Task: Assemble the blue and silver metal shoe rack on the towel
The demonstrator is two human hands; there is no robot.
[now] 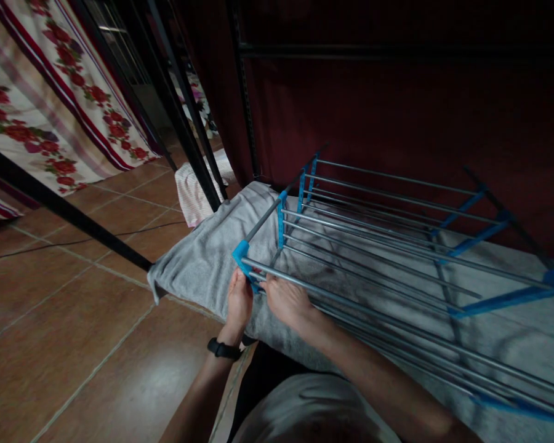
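Here, centre frame, the left hand [239,301] and right hand [286,301] grasp a drying rack's [378,246] blue corner joint [240,253] (rack on a grey towel [203,258]).

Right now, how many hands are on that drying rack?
2. The left hand grips the near blue corner joint of the drying rack; the right hand holds the front rail just beside it. No other person's hands are visible.
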